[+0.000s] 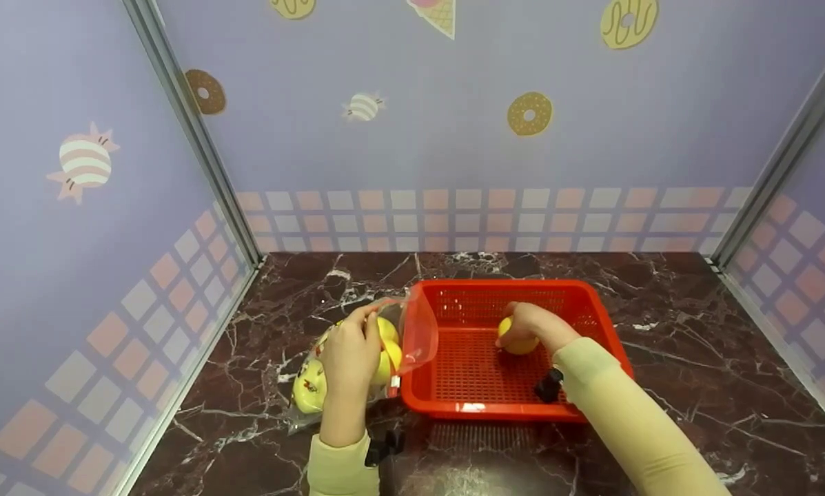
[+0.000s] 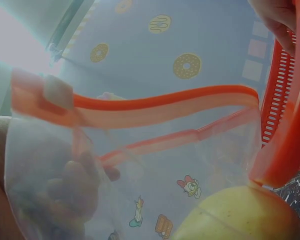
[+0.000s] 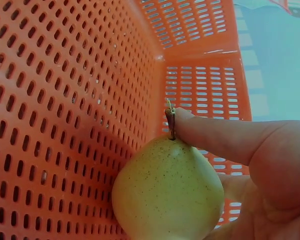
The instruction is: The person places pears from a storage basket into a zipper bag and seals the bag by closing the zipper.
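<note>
My right hand (image 1: 533, 324) grips a yellow pear (image 3: 165, 190) inside the red plastic basket (image 1: 508, 411). The thumb lies beside the pear's brown stem in the right wrist view, and the fruit sits low, close to the slotted basket floor. To the left of the basket, my left hand (image 1: 350, 355) holds a clear zip bag (image 2: 165, 104) with a red-orange closure by its upper part. The bag's mouth gapes toward the basket, its edge overlapping the rim. Several yellow pears (image 1: 309, 387) lie in the bag, partly covered by the left hand. Small cartoon figures are printed on the plastic.
Both the basket and the bag rest on a dark red marbled tabletop (image 1: 674, 372). A lilac back wall (image 1: 440, 138) with printed sweets and tiles stands behind, and side panels (image 1: 143, 331) close off left and right. Dark wrist-camera mounts (image 1: 548, 386) sit at both sleeves.
</note>
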The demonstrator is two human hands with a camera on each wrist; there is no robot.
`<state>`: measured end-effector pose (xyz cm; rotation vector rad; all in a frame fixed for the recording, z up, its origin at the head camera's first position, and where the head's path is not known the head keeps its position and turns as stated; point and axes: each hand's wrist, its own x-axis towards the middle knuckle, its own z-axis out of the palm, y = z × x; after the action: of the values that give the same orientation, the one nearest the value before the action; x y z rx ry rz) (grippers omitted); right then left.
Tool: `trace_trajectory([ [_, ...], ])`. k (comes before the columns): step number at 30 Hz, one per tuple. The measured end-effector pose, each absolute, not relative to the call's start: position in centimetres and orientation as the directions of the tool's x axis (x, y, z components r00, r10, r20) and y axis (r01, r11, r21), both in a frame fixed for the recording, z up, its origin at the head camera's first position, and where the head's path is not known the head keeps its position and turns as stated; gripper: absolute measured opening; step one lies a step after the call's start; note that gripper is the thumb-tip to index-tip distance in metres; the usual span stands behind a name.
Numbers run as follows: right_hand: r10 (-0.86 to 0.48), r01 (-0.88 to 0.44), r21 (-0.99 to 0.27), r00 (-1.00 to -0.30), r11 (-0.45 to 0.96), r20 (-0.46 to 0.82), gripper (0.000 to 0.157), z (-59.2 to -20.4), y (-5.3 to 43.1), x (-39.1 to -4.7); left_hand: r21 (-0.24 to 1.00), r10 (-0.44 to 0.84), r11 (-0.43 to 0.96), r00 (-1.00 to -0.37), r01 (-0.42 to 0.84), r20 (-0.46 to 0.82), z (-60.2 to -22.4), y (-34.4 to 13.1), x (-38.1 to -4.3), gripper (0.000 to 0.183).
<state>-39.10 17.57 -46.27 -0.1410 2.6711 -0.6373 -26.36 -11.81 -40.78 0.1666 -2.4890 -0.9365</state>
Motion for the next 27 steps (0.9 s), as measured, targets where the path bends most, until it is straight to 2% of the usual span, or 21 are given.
trace_trajectory([
  [11, -0.18, 0.024, -0.469, -0.905, 0.883, -0.385, 0.083, -46.7, 17.87, -39.11, 0.658, -0.272, 0.751, -0.886, 0.049, 0.376, -40.84, -11.81, -26.35, 0.025],
  [17, -0.154, 0.121, -0.549, -0.891, 0.827, -0.427, 0.079, -47.04, 18.06, -39.19, 0.658, -0.276, 0.752, -0.886, 0.043, 0.373, -40.91, -11.79, -26.41, 0.025],
  [22, -0.154, 0.121, -0.548, -0.89, 0.827, -0.428, 0.074, -46.89, 18.15, -39.25, 0.656, -0.284, 0.754, -0.885, 0.033, 0.37, -40.93, -11.84, -26.44, 0.025],
  [27, -0.169, 0.165, -0.616, -0.878, 0.77, -0.447, 0.07, -46.36, 18.07, -39.34, 0.655, -0.285, 0.755, -0.884, 0.031, 0.371, -40.86, -11.86, -26.4, 0.025],
])
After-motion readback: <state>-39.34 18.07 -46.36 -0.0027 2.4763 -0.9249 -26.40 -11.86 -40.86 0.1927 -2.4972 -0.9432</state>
